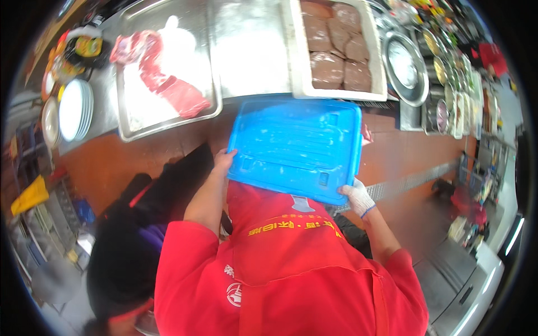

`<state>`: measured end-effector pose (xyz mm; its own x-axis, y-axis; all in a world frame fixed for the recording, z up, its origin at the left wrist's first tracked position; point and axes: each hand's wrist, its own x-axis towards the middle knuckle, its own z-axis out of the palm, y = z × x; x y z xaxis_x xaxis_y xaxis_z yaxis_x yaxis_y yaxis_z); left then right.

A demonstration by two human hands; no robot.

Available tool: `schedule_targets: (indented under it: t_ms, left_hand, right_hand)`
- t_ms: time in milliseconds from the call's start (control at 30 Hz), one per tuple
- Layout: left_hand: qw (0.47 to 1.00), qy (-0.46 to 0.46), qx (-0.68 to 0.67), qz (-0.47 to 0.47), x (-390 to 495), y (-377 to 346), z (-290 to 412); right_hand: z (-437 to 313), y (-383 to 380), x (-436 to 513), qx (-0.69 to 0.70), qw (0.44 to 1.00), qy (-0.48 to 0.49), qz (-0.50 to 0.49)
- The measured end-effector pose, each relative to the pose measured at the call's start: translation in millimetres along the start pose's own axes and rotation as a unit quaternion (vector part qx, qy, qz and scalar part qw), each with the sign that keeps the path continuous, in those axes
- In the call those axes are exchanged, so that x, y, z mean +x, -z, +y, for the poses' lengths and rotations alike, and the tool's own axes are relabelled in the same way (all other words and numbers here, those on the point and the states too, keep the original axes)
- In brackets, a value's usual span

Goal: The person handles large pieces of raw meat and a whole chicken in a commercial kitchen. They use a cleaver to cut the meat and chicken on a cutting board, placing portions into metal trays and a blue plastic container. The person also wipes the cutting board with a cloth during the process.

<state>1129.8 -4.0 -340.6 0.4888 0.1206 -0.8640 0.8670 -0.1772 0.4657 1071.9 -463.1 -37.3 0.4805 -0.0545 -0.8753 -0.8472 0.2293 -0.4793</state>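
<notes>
A blue plastic box lid (pixel 294 147) is held out in front of my red apron, below the counter's front edge. My bare left hand (pixel 225 161) grips its left side. On the near right corner is my right hand (pixel 357 196), in a white knitted glove. Beyond the lid, a white foam box (pixel 340 95) holds several brown blocks (pixel 328 69) with a shiny, wrapped look. To the left of it, a strip of raw red meat (pixel 180 96) lies in a shallow metal tray (pixel 170 131). Another bit of meat (pixel 366 135) shows just past the lid's right edge.
White plates (pixel 75 110) are stacked at the counter's left end. A round metal basin (pixel 405 69) and several food containers (pixel 452 94) stand to the right. Close on my left, a person in black (pixel 126 235) bends forward. A drain grate (pixel 412 182) crosses the floor.
</notes>
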Motion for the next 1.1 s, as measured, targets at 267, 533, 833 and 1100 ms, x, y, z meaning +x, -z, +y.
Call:
schedule_targets:
  t_ms: [267,533,833,1100]
  left_hand:
    - [0.999,0.027,0.04,-0.001,17,-8,8]
    - [0.983,-0.019,0.18,0.02,-2,-14,22]
    - [0.993,0.009,0.095,0.062,-38,-3,-18]
    - [0.99,0.017,-0.022,0.137,-80,-45,-106]
  right_hand:
    - [14,8,0,0.006,0.999,0.041,0.001]
    - [3,-7,1,0.046,0.999,-0.015,-0.015]
    - [-33,-24,-6,-0.017,0.991,-0.117,-0.066]
    - [-22,16,36,-0.128,0.983,-0.097,-0.089]
